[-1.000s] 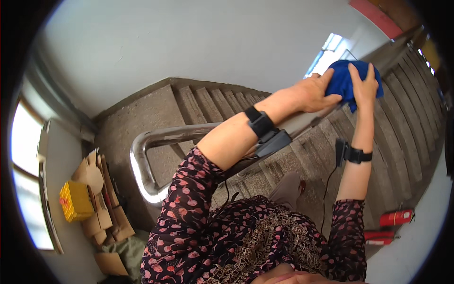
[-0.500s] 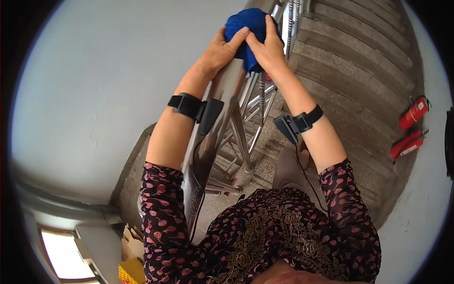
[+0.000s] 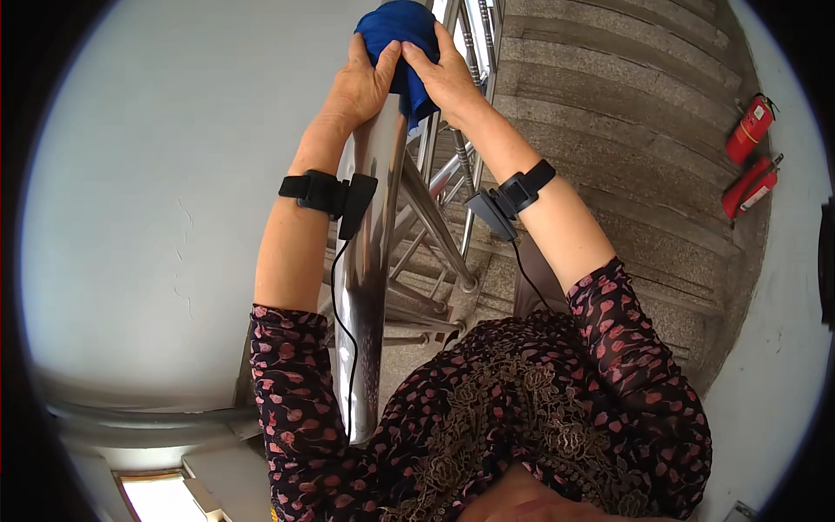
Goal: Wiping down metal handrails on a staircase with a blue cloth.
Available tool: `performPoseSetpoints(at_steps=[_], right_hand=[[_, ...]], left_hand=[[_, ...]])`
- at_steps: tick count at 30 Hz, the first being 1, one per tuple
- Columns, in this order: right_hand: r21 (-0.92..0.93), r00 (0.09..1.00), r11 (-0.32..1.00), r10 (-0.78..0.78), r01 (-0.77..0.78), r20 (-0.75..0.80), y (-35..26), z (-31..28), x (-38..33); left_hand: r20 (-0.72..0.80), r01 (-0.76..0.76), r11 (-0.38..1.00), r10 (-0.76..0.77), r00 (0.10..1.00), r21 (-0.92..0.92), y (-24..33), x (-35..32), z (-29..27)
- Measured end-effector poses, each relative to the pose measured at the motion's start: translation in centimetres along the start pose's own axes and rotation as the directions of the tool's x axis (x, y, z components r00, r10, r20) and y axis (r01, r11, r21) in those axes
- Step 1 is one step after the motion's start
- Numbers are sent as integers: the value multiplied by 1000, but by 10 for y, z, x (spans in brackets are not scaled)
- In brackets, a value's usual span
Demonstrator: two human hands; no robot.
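A blue cloth (image 3: 396,28) is wrapped over the top of a shiny metal handrail (image 3: 361,252), and one end of it hangs down on the right. My left hand (image 3: 361,85) presses the cloth from the left side, its fingers bent round the rail. From the right, my right hand (image 3: 442,76) grips the same cloth. Both thumbs lie on top and nearly meet in the middle. The fingertips beneath the cloth are hidden. Each forearm wears a black strap with a small dark device and a cable.
Metal balusters (image 3: 435,226) stand under the rail. Stone stairs (image 3: 609,130) curve away on the right. Two red fire extinguishers (image 3: 750,130) are by the right wall. A pale wall (image 3: 156,174) rises on the left, with a pipe (image 3: 148,416) along its lower part.
The view has shifted, so the rail stands more upright in it. Both hands remain on the cloth and now appear farther left and slightly higher.
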State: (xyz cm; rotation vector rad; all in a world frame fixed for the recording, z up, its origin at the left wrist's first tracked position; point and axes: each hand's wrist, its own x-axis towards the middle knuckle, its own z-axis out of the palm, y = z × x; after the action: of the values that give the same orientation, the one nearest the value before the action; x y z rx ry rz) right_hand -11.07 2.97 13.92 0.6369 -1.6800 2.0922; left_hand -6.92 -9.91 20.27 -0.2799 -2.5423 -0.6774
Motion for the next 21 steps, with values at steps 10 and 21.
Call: performPoseSetpoints(at_steps=[10,21], right_hand=[[306,984,937,177,-171,9,-3,1,-43],[23,957,976,218,-218,-192,48,-60,-53]], left_hand=[[-111,-274,924,312,944,269,18,-34,10],[379,-378,661,151,913,648,92,7,64]])
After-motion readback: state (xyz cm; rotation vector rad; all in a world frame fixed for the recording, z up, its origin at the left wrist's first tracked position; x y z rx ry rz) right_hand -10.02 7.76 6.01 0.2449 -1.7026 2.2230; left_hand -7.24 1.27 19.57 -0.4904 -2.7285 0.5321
